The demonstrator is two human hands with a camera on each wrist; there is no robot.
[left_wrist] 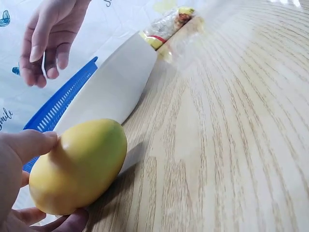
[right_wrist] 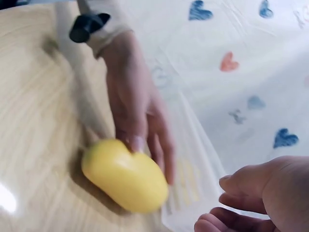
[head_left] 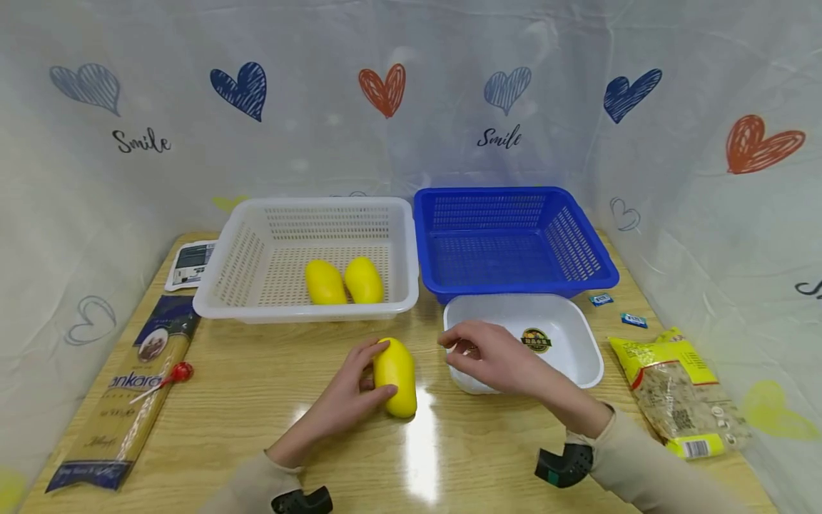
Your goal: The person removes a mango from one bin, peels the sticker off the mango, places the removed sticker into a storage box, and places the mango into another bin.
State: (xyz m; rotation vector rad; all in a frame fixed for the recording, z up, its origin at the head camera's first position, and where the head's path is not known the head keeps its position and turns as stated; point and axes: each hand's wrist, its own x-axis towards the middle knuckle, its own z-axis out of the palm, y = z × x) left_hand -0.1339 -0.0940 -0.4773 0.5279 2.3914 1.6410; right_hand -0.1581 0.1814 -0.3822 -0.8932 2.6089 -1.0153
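A yellow mango point(head_left: 396, 380) is on the wooden table, and my left hand point(head_left: 347, 396) grips it from the left with thumb and fingertips. The left wrist view shows the same mango point(left_wrist: 79, 166) close up, fingers along its side. My right hand point(head_left: 493, 357) is above the white tray point(head_left: 571, 335), its fingers loosely bent and nothing between them. Beyond the hands, two more mangoes point(head_left: 325, 283) lie inside the white basket point(head_left: 240, 246).
A blue basket point(head_left: 488, 260) stands behind the tray. Rightward are two small blue packets point(head_left: 633, 320) and a yellow-topped clear bag point(head_left: 683, 400). At left lie a pasta pack point(head_left: 122, 400) with a red lollipop point(head_left: 181, 371) on it, and a flat white pack point(head_left: 190, 264).
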